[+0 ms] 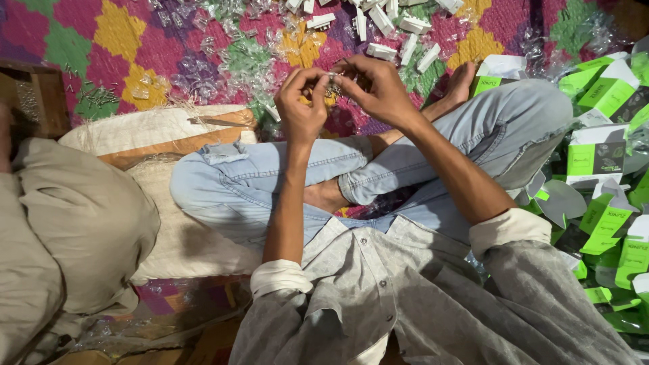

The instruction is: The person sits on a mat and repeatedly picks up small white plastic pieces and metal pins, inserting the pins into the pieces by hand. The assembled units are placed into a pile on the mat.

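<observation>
The person sits cross-legged on a patterned mat (122, 40), both hands raised together at about twelve o'clock from the knees. The left hand (302, 101) and the right hand (375, 86) meet fingertip to fingertip, both pinching one small metal part (332, 80) between them — too small to tell more. Beyond the hands, at twelve to one o'clock, lie white plastic pieces (399, 30) among clear plastic wrappers (243, 57). At three o'clock, a heap of green and white cartons (608, 155) lies just beside the right knee. At nine o'clock lies a beige sack (81, 216) — and at ten o'clock small metal pins (98, 98) are scattered on the mat.
</observation>
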`<state>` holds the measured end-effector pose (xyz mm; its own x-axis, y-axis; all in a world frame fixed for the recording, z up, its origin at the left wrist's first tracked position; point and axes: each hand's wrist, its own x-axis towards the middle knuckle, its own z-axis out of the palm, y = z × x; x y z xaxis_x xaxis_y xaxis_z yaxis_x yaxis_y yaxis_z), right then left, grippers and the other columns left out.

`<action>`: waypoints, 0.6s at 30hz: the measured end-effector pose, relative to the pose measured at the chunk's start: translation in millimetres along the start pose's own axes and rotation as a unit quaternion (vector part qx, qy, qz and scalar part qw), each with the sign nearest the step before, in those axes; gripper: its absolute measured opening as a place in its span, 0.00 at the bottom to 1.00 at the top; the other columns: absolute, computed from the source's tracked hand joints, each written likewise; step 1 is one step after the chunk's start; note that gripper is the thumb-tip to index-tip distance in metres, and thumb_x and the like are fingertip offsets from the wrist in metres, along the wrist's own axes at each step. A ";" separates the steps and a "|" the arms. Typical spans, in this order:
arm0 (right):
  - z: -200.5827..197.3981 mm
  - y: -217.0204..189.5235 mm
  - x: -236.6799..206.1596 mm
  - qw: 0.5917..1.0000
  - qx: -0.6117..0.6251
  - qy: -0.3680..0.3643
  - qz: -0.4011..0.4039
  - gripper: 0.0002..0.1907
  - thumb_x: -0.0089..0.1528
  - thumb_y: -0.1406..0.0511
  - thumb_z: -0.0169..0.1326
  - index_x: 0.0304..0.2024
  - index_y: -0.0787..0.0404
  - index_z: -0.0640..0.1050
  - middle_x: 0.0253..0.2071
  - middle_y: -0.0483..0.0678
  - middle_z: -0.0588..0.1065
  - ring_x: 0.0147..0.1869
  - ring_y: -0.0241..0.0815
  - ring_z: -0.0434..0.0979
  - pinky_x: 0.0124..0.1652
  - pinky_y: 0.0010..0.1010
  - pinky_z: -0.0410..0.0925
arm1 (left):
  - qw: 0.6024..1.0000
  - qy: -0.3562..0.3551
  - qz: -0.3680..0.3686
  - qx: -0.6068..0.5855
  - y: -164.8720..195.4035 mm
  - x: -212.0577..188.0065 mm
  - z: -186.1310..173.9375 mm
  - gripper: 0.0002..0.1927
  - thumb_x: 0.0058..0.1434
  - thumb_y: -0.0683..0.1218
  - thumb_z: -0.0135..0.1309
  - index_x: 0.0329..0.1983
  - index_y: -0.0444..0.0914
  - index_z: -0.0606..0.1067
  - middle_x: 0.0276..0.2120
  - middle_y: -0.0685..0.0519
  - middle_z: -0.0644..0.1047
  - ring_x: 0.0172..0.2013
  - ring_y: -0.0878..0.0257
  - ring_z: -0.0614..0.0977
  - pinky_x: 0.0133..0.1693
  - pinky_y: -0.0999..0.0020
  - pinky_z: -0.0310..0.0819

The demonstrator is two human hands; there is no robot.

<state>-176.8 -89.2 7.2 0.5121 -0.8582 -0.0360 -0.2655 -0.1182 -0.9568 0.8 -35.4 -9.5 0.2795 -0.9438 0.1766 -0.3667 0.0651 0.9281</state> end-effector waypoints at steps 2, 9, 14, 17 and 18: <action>0.6 1.8 -0.4 1.000 -0.011 -0.001 0.006 0.11 0.69 0.66 0.59 0.51 0.67 0.78 0.33 0.42 0.78 0.31 0.26 0.73 0.29 0.21 0.65 | 0.999 -0.009 0.026 0.024 6.5 0.6 -2.2 0.02 0.62 0.37 0.60 0.38 0.34 0.79 0.31 0.52 0.79 0.28 0.64 0.78 0.30 0.68 0.69; 4.1 11.4 -5.6 0.999 0.025 -0.011 0.024 0.08 0.72 0.65 0.57 0.48 0.64 0.75 0.30 0.39 0.70 0.28 0.25 0.63 0.28 0.23 0.58 | 0.993 -0.005 0.085 0.085 11.7 1.4 -3.5 0.04 0.60 0.35 0.59 0.37 0.34 0.76 0.32 0.50 0.77 0.33 0.55 0.80 0.36 0.61 0.72; 9.6 12.9 -3.6 0.985 0.154 -0.005 0.074 0.06 0.74 0.65 0.54 0.47 0.61 0.74 0.30 0.38 0.69 0.27 0.26 0.61 0.26 0.22 0.56 | 0.996 -0.037 -0.053 -0.065 1.0 -1.6 4.3 0.03 0.68 0.40 0.57 0.39 0.34 0.77 0.32 0.55 0.77 0.29 0.68 0.76 0.31 0.71 0.68; 12.6 11.8 -2.8 0.962 0.233 0.003 0.145 0.05 0.72 0.65 0.52 0.45 0.59 0.73 0.25 0.38 0.67 0.22 0.26 0.59 0.20 0.21 0.54 | 0.977 -0.068 -0.130 -0.155 -8.1 -5.2 13.0 0.06 0.70 0.44 0.57 0.43 0.35 0.77 0.32 0.58 0.77 0.29 0.74 0.74 0.29 0.76 0.65; 12.9 11.6 -2.8 0.954 0.248 0.005 0.167 0.04 0.71 0.65 0.52 0.45 0.59 0.74 0.23 0.38 0.67 0.20 0.27 0.59 0.19 0.21 0.54 | 0.973 -0.080 -0.143 -0.164 -11.2 -6.7 15.7 0.07 0.70 0.45 0.58 0.44 0.35 0.78 0.32 0.59 0.77 0.29 0.75 0.73 0.29 0.78 0.63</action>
<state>-170.7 -81.7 -7.6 0.4578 -0.8122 -0.3617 0.0080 0.4105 -0.9118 -11.0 -34.9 -26.2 0.1768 -0.9752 -0.1327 0.0160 -0.1320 0.9911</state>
